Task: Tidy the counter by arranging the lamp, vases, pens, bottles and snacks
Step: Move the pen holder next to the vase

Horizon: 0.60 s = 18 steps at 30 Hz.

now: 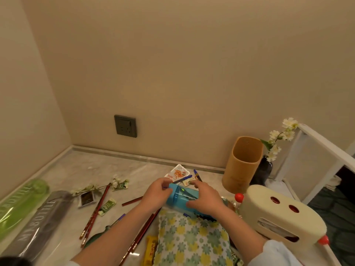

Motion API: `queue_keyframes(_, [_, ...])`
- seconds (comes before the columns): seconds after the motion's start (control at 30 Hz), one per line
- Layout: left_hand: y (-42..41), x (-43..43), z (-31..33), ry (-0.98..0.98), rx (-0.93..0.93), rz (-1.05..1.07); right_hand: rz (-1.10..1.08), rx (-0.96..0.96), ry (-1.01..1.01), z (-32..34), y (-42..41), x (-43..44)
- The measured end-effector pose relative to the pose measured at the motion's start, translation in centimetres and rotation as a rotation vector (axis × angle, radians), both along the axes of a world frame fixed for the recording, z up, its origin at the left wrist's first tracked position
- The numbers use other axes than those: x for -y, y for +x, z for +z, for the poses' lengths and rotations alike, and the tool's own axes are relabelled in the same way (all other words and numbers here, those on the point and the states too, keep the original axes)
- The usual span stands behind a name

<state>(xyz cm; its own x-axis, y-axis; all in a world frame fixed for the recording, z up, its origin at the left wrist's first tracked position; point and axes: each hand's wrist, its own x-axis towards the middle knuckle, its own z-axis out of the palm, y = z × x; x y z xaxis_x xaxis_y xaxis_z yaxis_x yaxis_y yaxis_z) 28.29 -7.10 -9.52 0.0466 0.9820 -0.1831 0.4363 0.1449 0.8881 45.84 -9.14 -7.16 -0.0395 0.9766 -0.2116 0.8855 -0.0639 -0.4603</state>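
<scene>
Two hands hold a blue bottle (181, 198) lying on its side at 6 o'clock: the left hand (156, 191) curls round its cap end and the right hand (206, 200) round its body. At 8 o'clock, a grey bottle (38, 223) reads "MY BOTTLE", and a green bottle (21, 204) beside it shows "BOTTLE".

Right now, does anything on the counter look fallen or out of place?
Yes. The green bottle and grey bottle lie on their sides at left. A flower sprig lies loose on the counter beside scattered pencils, not in a vase.
</scene>
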Motion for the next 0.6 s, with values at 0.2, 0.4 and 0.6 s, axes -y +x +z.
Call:
queue_keyframes(0.2, [0.5,0.7,-0.5,-0.058,-0.07,-0.017,0.045,0.18,0.05,-1.1,-0.5,0.7])
queue_keyframes(0.4, [1.0,1.3,-0.5,-0.054,-0.039,0.021,0.043,0.217,0.082,-1.5,-0.3,0.9])
queue_keyframes(0.6, [1.4,0.4,1.9,0.11,0.122,0.102,0.026,0.124,0.182,0.4,0.2,-0.1])
